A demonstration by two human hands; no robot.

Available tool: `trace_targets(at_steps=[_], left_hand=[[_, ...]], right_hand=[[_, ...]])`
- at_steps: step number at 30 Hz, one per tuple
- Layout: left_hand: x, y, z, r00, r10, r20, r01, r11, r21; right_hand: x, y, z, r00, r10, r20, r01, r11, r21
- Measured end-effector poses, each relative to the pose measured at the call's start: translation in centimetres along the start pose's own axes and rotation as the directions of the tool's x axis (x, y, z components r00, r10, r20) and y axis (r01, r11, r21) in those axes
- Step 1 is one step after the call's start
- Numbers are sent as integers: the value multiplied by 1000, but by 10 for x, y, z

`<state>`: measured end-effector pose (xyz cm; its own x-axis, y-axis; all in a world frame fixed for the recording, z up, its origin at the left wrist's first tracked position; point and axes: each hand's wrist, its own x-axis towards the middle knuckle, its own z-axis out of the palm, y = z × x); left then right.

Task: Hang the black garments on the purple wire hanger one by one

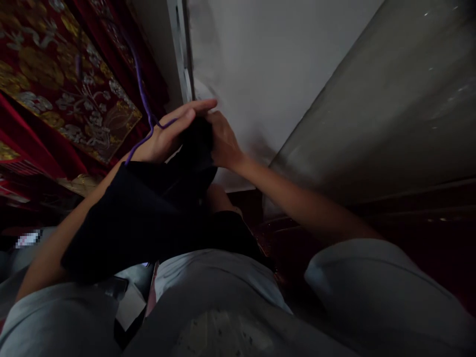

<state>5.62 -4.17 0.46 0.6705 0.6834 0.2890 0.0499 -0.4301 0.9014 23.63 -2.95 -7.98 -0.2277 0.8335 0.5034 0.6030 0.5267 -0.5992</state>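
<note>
A dark navy or black cloth point(148, 213) hangs in front of my body and runs up between my hands, bunched at its upper end. My left hand point(167, 134) lies along the left of the bunched part, thumb and forefinger stretched forward over it, the other fingers hidden. On the other side, my right hand point(225, 141) has its fingers bent around the same bunched part. A purple cord point(139, 82) comes down from the upper left, crosses my left hand and reaches the cloth's upper left corner; a short branch lies over the thumb's base.
Red fabric with gold and silver embroidery point(74, 89) hangs at the left. Ahead stands a pale panel point(267, 64) with a metal edge strip point(182, 49). A grey glossy surface point(390, 109) fills the right. Low at the left lies a white card-like item point(131, 306).
</note>
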Motion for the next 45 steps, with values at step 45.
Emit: trace_targets(at_steps=[45], left_hand=[[-127,-108,81,171,-88,-981,-130,985,-111]], right_hand=[[-111,10,91,683,730,5,-556,516,652]])
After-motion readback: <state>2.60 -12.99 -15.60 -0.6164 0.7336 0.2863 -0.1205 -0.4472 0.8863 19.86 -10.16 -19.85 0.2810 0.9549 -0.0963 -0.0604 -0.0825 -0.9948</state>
